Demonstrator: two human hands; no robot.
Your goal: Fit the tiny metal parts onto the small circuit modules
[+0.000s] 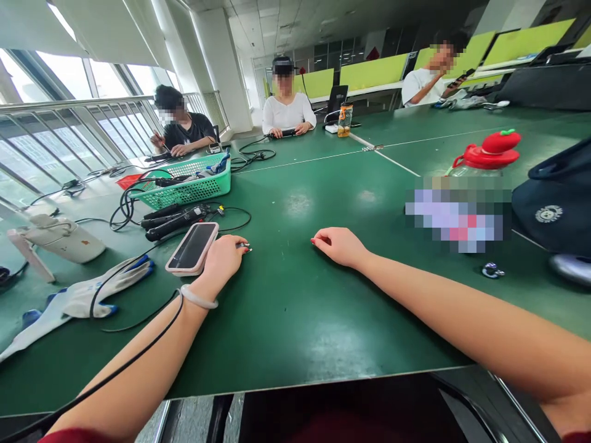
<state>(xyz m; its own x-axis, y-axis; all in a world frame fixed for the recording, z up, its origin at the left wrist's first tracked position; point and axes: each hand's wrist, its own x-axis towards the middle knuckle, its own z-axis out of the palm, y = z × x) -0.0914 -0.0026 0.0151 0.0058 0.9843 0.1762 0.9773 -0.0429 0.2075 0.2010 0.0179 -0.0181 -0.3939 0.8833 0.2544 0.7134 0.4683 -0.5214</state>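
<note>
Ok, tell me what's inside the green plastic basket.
The green plastic basket shows black gear and a blue-and-grey bundle at its right end. Whatever lies beneath them is covered, and the near wall hides most of the bottom.

- No words, numbers or brand names can be read.
- Dark bag (561,184): a round white emblem (548,213) with lettering around it, too small to read.
- Red diamond (372,54) in the background: no characters can be made out.
</note>
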